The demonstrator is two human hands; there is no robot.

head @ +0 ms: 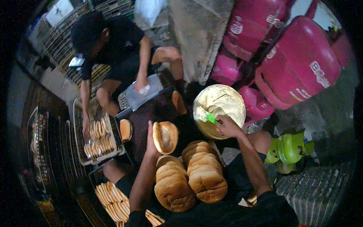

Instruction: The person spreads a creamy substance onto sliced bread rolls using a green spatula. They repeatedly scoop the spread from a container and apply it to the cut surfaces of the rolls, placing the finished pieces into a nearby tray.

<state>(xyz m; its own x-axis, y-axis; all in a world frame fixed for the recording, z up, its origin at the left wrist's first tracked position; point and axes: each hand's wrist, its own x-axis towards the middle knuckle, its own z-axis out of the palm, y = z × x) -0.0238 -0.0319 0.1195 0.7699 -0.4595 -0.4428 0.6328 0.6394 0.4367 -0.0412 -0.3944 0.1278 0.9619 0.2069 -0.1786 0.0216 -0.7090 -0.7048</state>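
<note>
My left hand (153, 143) holds a split bread bun (168, 136) with its cut side showing. In my right hand (228, 126) is a green-handled spatula (210, 117), its tip loaded with pale cream. That tip is over a round tub of cream (227, 99), toward its left side. Two rows of round buns (175, 190) (208, 181) lie close to my body, below both hands. Another bun (126, 130) rests on the dark surface to the left of my left hand.
Across from me sits a person (122, 42), one hand at a metal box (144, 92), the other in a crate (76, 136) of packed buns. More sliced buns (113, 201) lie lower left. Pink gas cylinders (297, 62) stand right of the tub, with a green cylinder (289, 149) below.
</note>
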